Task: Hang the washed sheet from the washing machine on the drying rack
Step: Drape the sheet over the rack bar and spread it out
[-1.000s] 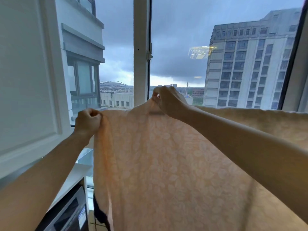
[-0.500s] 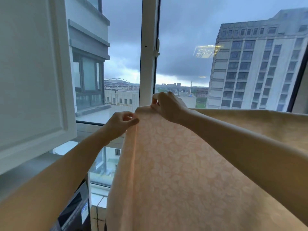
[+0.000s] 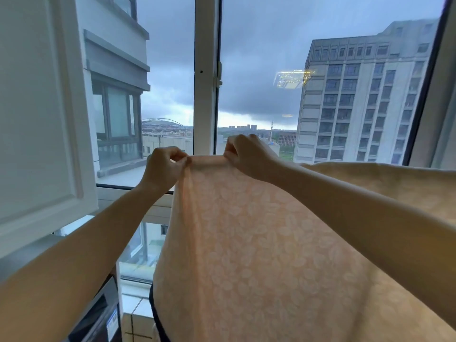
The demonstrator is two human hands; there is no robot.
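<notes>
Two things sit at left: a white cabinet door (image 3: 37, 107) and, below it, a dark appliance (image 3: 98, 314). Before the window post (image 3: 204, 70), our left hand (image 3: 164, 166) pinches the top edge of the sheet (image 3: 259, 243), fingers curled on the cloth. Close to its right, our right hand (image 3: 246, 154) pinches the same edge. The peach, leaf-patterned sheet hangs down between our arms and spreads right. Far right stands a tall building (image 3: 365, 99).

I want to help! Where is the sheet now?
Head view: the sheet hangs centre-right before the window, top edge pinched by left hand and right hand.
</notes>
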